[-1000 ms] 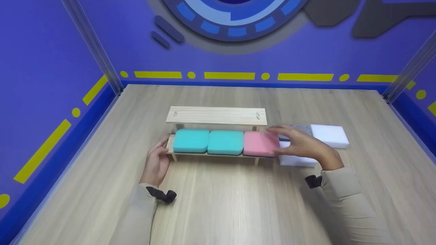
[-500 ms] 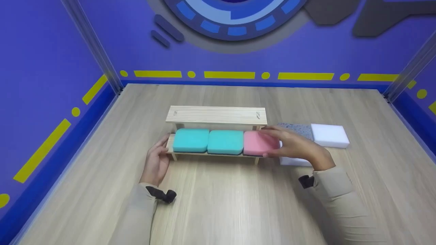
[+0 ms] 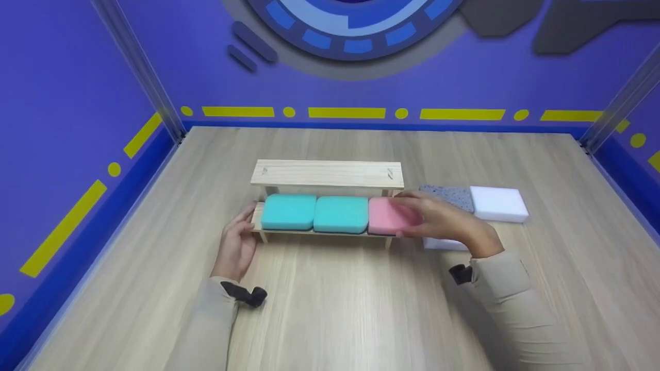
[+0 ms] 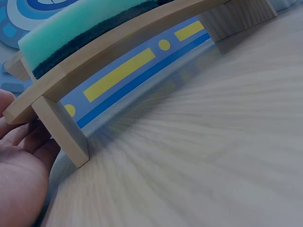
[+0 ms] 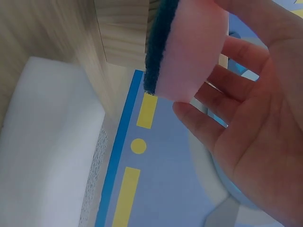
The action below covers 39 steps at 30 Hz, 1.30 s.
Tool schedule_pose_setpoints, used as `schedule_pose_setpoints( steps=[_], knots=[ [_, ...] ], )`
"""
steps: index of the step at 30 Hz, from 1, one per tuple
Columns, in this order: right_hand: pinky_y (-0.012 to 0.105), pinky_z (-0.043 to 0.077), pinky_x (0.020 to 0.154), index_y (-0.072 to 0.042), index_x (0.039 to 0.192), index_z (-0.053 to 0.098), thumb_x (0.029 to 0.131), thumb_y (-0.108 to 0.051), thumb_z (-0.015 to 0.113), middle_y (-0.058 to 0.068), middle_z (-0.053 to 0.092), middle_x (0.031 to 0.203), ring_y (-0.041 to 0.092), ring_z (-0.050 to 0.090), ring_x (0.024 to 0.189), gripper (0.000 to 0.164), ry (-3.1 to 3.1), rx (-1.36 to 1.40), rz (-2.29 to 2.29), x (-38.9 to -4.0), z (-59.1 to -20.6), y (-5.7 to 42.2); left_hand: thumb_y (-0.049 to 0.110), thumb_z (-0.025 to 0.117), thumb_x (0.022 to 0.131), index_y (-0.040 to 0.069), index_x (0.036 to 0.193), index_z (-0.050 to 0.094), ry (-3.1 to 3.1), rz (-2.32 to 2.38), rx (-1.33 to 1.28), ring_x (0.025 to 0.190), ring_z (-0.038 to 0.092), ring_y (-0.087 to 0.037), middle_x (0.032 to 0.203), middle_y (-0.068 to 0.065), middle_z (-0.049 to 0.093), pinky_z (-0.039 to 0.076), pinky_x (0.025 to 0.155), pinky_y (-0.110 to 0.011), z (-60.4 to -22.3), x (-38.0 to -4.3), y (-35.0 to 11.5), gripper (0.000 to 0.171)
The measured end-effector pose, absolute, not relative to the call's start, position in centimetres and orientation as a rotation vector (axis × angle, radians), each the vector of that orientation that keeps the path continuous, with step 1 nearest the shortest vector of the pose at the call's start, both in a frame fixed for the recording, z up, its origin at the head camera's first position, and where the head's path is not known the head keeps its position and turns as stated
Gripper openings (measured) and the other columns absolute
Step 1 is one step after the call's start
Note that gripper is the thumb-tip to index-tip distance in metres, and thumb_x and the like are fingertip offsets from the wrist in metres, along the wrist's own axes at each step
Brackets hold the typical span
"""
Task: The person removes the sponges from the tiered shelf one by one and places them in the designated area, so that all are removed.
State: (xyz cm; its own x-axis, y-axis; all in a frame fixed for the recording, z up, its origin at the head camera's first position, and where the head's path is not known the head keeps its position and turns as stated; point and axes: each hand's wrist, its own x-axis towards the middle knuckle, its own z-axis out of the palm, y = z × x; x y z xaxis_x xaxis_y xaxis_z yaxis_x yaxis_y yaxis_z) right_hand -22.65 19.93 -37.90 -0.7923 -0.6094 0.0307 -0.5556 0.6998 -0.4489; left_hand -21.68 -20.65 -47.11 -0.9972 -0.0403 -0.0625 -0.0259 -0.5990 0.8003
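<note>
A small two-tier wooden shelf (image 3: 327, 173) stands mid-table. On its lower board lie two turquoise sponges (image 3: 289, 212) and, at the right end, a pink sponge (image 3: 382, 215), side by side. My left hand (image 3: 238, 246) grips the board's left end, with the thumb at the edge and the fingers curled beneath, as the left wrist view shows. My right hand (image 3: 438, 219) holds the pink sponge between thumb and fingers. In the right wrist view its dark green scouring side (image 5: 161, 47) lies against the wood and the fingers (image 5: 199, 125) spread along the far edge.
Right of the shelf lie a speckled grey sponge (image 3: 447, 198) and a white sponge (image 3: 499, 203). Another white block (image 3: 443, 244) is partly hidden under my right hand. Blue panels (image 3: 350, 93) with yellow marks border the table (image 3: 319, 309).
My right hand has moved slightly left over the pink sponge, uncovering more of the grey sponge. The left hand and the shelf have stayed in place.
</note>
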Motion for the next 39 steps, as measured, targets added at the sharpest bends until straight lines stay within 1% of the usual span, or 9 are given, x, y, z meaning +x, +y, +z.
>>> schedule_pose_setpoints(
  steps=[6, 13, 18, 22, 25, 27, 30, 35, 39],
  knots=[
    [0.048, 0.048, 0.1, -0.004, 0.137, 0.053, 0.08, -0.024, 0.077, 0.014, 0.054, 0.134, 0.031, 0.054, 0.119, 0.064, 2.764, -0.942, -0.683, -22.7, -37.7, 20.0, -0.013, 0.029, 0.085, -0.008, 0.149, 0.017, -1.393, -2.809, 0.122, 0.149, 0.012, -0.022, 0.161, -0.016, 0.011, 0.014, 0.121, -0.029, -47.1, -21.7, -20.7, 0.065],
    [0.05, 0.046, 0.102, -0.003, 0.136, 0.053, 0.08, -0.021, 0.076, 0.016, 0.053, 0.135, 0.032, 0.053, 0.12, 0.063, 2.76, -0.947, -0.673, -22.5, -37.6, 20.4, -0.012, 0.03, 0.085, -0.008, 0.149, 0.018, -1.456, -2.782, 0.13, 0.149, 0.012, -0.021, 0.161, -0.015, 0.013, 0.014, 0.121, -0.031, -47.3, -21.7, -20.8, 0.065],
    [0.048, 0.048, 0.099, -0.003, 0.135, 0.054, 0.08, -0.022, 0.076, 0.013, 0.055, 0.132, 0.029, 0.055, 0.116, 0.061, 2.752, -0.958, -0.7, -22.2, -37.3, 21.3, -0.012, 0.029, 0.086, -0.01, 0.149, 0.017, -1.461, -2.78, 0.139, 0.149, 0.011, -0.022, 0.161, -0.017, 0.012, 0.012, 0.122, -0.032, -47.6, -21.6, -21.0, 0.064],
    [0.049, 0.048, 0.098, -0.006, 0.134, 0.056, 0.08, -0.025, 0.076, 0.012, 0.055, 0.133, 0.03, 0.054, 0.117, 0.061, 2.772, -0.932, -0.71, -22.1, -36.6, 22.6, -0.014, 0.027, 0.087, -0.012, 0.147, 0.017, -1.451, -2.773, 0.111, 0.149, 0.011, -0.024, 0.16, -0.019, 0.013, 0.012, 0.122, -0.033, -47.4, -21.8, -20.9, 0.061],
    [0.051, 0.047, 0.101, -0.008, 0.136, 0.054, 0.08, -0.024, 0.076, 0.014, 0.052, 0.138, 0.033, 0.052, 0.122, 0.062, 2.779, -0.879, -0.725, -21.9, -36.0, 23.8, -0.012, 0.027, 0.089, -0.01, 0.148, 0.018, -1.443, -2.782, 0.121, 0.149, 0.011, -0.022, 0.16, -0.016, 0.014, 0.012, 0.122, -0.032, -47.1, -21.9, -20.7, 0.059],
    [0.052, 0.046, 0.101, -0.007, 0.137, 0.053, 0.08, -0.023, 0.076, 0.015, 0.05, 0.14, 0.034, 0.051, 0.123, 0.063, 2.791, -0.86, -0.743, -21.7, -35.7, 24.6, -0.011, 0.027, 0.091, -0.009, 0.148, 0.018, -1.434, -2.792, 0.128, 0.149, 0.01, -0.021, 0.161, -0.015, 0.013, 0.011, 0.122, -0.031, -47.0, -21.9, -20.7, 0.058],
    [0.053, 0.046, 0.1, -0.005, 0.137, 0.053, 0.08, -0.022, 0.076, 0.017, 0.051, 0.139, 0.035, 0.052, 0.121, 0.064, 2.825, -0.842, -0.75, -21.4, -35.3, 25.9, -0.009, 0.027, 0.093, -0.009, 0.149, 0.017, -1.428, -2.8, 0.123, 0.149, 0.009, -0.02, 0.161, -0.014, 0.012, 0.011, 0.122, -0.031, -47.0, -21.9, -20.7, 0.057],
    [0.057, 0.044, 0.099, -0.003, 0.136, 0.053, 0.082, -0.027, 0.075, 0.02, 0.051, 0.137, 0.039, 0.051, 0.121, 0.063, 2.862, -0.775, -0.743, -20.7, -34.8, 28.2, -0.009, 0.027, 0.093, -0.009, 0.149, 0.018, -1.432, -2.799, 0.11, 0.149, 0.009, -0.02, 0.161, -0.015, 0.012, 0.012, 0.122, -0.032, -47.1, -21.9, -20.7, 0.056],
    [0.057, 0.045, 0.096, -0.001, 0.135, 0.052, 0.082, -0.026, 0.075, 0.023, 0.05, 0.137, 0.04, 0.05, 0.119, 0.063, 2.859, -0.735, -0.751, -20.2, -34.8, 30.1, -0.008, 0.027, 0.093, -0.008, 0.149, 0.018, -1.435, -2.804, 0.102, 0.149, 0.008, -0.02, 0.161, -0.014, 0.013, 0.012, 0.122, -0.032, -47.1, -21.9, -20.7, 0.056]
  ],
)
